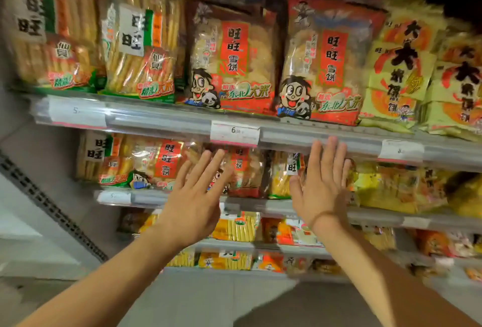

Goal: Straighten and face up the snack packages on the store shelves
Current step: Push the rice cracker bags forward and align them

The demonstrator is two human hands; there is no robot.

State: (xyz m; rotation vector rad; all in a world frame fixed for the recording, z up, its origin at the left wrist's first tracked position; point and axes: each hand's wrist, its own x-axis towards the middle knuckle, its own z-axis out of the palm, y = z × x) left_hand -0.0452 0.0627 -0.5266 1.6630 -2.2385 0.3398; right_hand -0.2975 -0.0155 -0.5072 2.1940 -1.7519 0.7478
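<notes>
Two red rice-cracker bags (232, 65) stand side by side at the middle of the top shelf (161, 118), labels facing out and bottoms close to the front edge, so that stretch looks faced up already; the right-hand one leans a little and its lower corner pokes over the shelf lip. To their left, two green-and-orange senbei bags (138, 50) also show their fronts, though they tilt against each other, and at the right end the yellow rice-cracker bags (399, 65) sit stacked and slightly askew. Both hands are raised in front of the second shelf (247, 204), holding nothing: the left hand (193, 204) has its fingers straight and spread, pointing up toward the small red packs (167, 162) there, and the right hand (322, 185) is likewise flat and spread, its fingertips (332, 141) up by the price rail of the top shelf, though I cannot tell whether they touch it. The hands are well apart from each other. From where I stand, the second shelf looks like the work left: its small packs overlap and lean, and the yellowish bags (391, 185) toward its right end lie crumpled and blurred. The lower shelves hold more yellow and orange packs (234, 227), too small and soft in focus to judge. My guess is the task is about midway.
</notes>
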